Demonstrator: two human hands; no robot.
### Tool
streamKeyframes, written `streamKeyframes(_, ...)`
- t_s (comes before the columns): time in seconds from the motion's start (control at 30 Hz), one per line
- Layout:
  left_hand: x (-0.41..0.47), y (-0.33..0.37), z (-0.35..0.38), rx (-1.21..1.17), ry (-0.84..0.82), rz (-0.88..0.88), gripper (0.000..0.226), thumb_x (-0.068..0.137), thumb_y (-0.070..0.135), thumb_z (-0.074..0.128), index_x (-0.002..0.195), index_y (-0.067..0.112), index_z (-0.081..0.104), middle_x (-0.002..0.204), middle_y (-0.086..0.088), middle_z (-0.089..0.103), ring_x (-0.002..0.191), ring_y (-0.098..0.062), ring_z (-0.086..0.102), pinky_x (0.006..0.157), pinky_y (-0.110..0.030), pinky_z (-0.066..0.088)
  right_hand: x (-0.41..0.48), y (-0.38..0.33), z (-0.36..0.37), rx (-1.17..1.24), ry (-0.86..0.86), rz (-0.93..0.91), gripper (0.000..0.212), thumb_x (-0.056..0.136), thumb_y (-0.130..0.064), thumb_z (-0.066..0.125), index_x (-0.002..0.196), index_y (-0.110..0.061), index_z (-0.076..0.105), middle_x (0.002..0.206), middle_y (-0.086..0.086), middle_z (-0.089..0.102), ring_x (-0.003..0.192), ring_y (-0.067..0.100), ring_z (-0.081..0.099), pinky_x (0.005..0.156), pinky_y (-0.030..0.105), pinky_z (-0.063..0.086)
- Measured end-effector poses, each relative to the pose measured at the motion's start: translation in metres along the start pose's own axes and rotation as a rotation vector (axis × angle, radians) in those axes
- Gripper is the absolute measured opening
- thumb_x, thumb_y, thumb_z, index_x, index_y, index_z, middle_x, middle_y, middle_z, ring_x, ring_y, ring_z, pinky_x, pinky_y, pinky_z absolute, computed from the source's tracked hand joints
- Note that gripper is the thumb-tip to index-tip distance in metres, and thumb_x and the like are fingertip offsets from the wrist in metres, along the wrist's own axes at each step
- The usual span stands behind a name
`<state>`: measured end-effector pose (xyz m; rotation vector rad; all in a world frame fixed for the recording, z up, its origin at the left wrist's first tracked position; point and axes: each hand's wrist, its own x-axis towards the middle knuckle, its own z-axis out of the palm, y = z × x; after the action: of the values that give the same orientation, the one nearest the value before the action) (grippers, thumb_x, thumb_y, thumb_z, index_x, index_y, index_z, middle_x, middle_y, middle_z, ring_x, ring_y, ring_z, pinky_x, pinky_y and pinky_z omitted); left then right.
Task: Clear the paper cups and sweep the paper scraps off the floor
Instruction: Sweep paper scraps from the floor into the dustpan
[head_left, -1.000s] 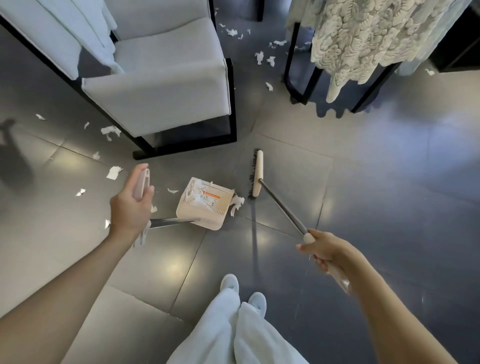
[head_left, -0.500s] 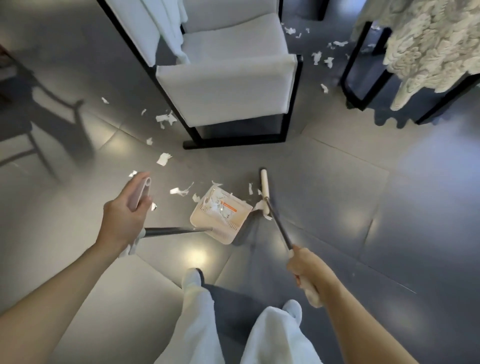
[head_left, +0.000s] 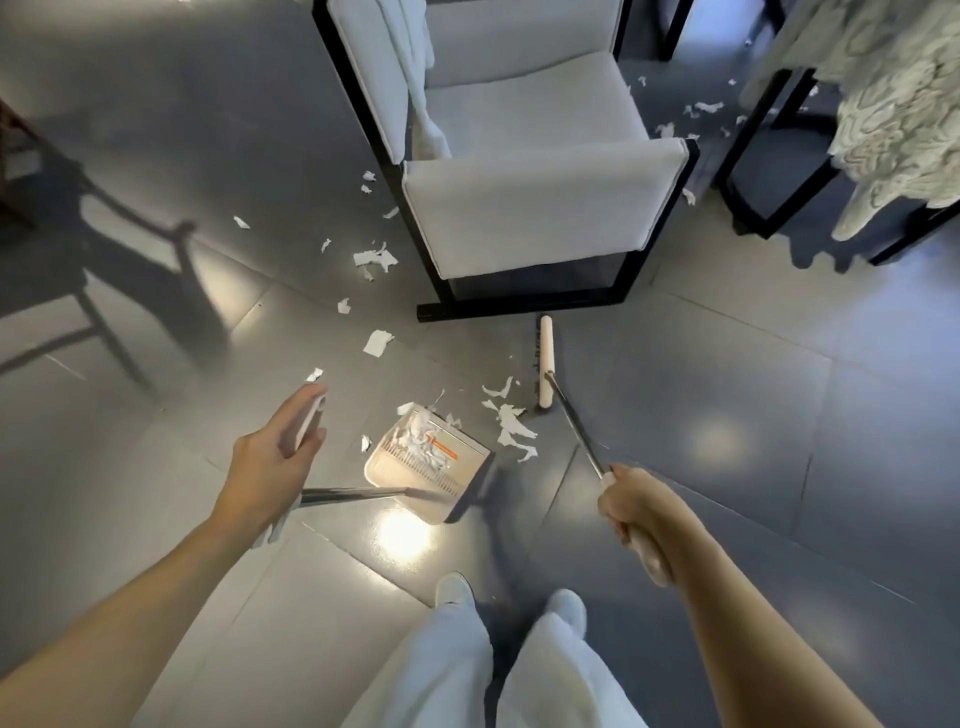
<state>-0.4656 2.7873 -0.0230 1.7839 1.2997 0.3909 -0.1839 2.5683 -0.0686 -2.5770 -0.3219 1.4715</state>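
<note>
White torn paper scraps lie strewn on the grey glossy tiled floor, thickest off the front-left corner of the white upholstered armchair with black frame. No paper cups in view.

Left hand has its fingers curled loosely round the pale upright grip of the beige plastic long-handled dustpan. It is likely held high so the pan can be steered without stooping. The pan rests on the floor ahead of the white shoes with shreds already inside, and its mouth seems turned towards the broom.

Just right of the pan, a small heap of scraps lies not yet over its lip. The cream-backed dark-bristled broom stands just right of that heap, near the chair's front rail. Its bristles face the pan, so it looks placed to drag the heap leftwards in.

Right hand is clenched tight round the broom's pale grip end.

More scraps lie between the chair and the lace-draped table, far right.

Judgement: sweeping is under way, with much left.
</note>
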Motion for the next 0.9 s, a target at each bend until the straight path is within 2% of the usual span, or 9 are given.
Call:
streamKeyframes(0.1, 0.018, 0.0, -0.013, 0.16, 0.019, 0.039, 0.039, 0.093, 0.012, 0.057, 0.122, 0.039, 0.055, 0.119, 0.015, 0.057, 0.108, -0.007, 0.054, 0.087, -0.002, 0.03, 0.0, -0.015, 0.008, -0.048, -0.016, 0.032, 0.048, 0.077, 0.01, 0.046, 0.122, -0.004, 0.053, 0.07, 0.011, 0.06, 0.059, 0.023, 0.059, 0.039, 0.019, 0.039)
streamKeyframes(0.17, 0.031, -0.001, -0.021, 0.229, 0.068, 0.041, 0.038, 0.093, 0.014, 0.058, 0.128, 0.029, 0.055, 0.112, 0.01, 0.06, 0.103, -0.017, 0.057, 0.088, -0.016, 0.037, 0.001, -0.027, 0.012, -0.021, -0.018, 0.018, 0.044, 0.081, 0.009, 0.047, 0.123, 0.0, 0.055, 0.094, 0.017, 0.066, 0.075, 0.025, 0.065, 0.034, 0.014, 0.038)
streamKeyframes(0.23, 0.046, -0.003, -0.032, 0.255, 0.088, 0.03, 0.038, 0.093, 0.015, 0.058, 0.128, 0.028, 0.055, 0.11, 0.0, 0.065, 0.102, -0.029, 0.059, 0.086, -0.029, 0.039, -0.001, -0.051, 0.015, 0.037, -0.022, 0.055, 0.024, 0.082, 0.004, 0.049, 0.098, -0.004, 0.065, 0.107, 0.013, 0.07, 0.085, 0.022, 0.069, 0.053, 0.015, 0.048)
streamKeyframes(0.3, 0.062, -0.007, -0.044, 0.274, 0.09, 0.038, 0.037, 0.094, 0.016, 0.056, 0.128, 0.029, 0.053, 0.113, -0.003, 0.066, 0.096, -0.034, 0.06, 0.085, -0.033, 0.041, 0.003, -0.067, 0.03, 0.156, -0.04, 0.086, 0.018, 0.08, 0.002, 0.046, 0.085, -0.007, 0.061, 0.096, 0.009, 0.072, 0.069, 0.013, 0.068, 0.055, 0.018, 0.049)
streamKeyframes(0.37, 0.074, -0.008, -0.056, 0.268, 0.098, 0.041, 0.037, 0.095, 0.016, 0.054, 0.127, 0.034, 0.052, 0.112, 0.003, 0.065, 0.074, -0.032, 0.058, 0.075, -0.034, 0.046, 0.006, -0.08, 0.049, 0.167, -0.043, 0.018, 0.036, 0.08, 0.005, 0.039, 0.109, -0.002, 0.058, 0.074, 0.006, 0.061, 0.045, 0.007, 0.053, 0.039, 0.014, 0.038)
streamKeyframes(0.53, 0.116, -0.032, -0.104, 0.184, 0.07, 0.089, 0.043, 0.095, 0.011, 0.053, 0.121, 0.045, 0.052, 0.111, 0.013, 0.06, 0.062, -0.017, 0.047, 0.045, 0.002, 0.036, -0.016, -0.14, 0.1, 0.188, -0.072, 0.014, 0.038, 0.087, -0.001, 0.041, 0.12, -0.011, 0.056, 0.075, 0.005, 0.054, 0.057, 0.01, 0.045, 0.044, 0.02, 0.033)
streamKeyframes(0.63, 0.141, -0.05, -0.141, 0.127, -0.002, 0.121, 0.048, 0.095, 0.012, 0.054, 0.11, 0.058, 0.049, 0.112, 0.012, 0.061, 0.074, -0.018, 0.046, 0.049, 0.0, 0.039, -0.029, -0.175, 0.143, 0.147, -0.065, -0.019, 0.036, 0.091, -0.004, 0.038, 0.123, -0.013, 0.054, 0.076, 0.002, 0.055, 0.056, 0.011, 0.046, 0.042, 0.019, 0.032)
streamKeyframes(0.77, 0.162, -0.076, -0.197, 0.162, -0.115, 0.165, 0.042, 0.094, 0.016, 0.056, 0.116, 0.051, 0.051, 0.115, 0.013, 0.062, 0.093, -0.015, 0.057, 0.084, -0.027, 0.042, -0.057, -0.215, 0.182, 0.043, 0.044, -0.043, 0.032, 0.094, -0.004, 0.037, 0.121, -0.01, 0.052, 0.08, 0.001, 0.053, 0.062, 0.011, 0.051, 0.037, 0.017, 0.033)
streamKeyframes(0.9, 0.173, -0.102, -0.242, 0.17, -0.209, 0.161, 0.038, 0.094, 0.017, 0.057, 0.12, 0.045, 0.054, 0.114, 0.015, 0.061, 0.097, -0.037, 0.053, 0.082, -0.033, 0.043, -0.075, -0.228, 0.207, 0.041, 0.101, 0.023, 0.033, 0.089, -0.001, 0.039, 0.117, -0.005, 0.055, 0.076, 0.006, 0.054, 0.055, 0.013, 0.049, 0.027, 0.013, 0.027)
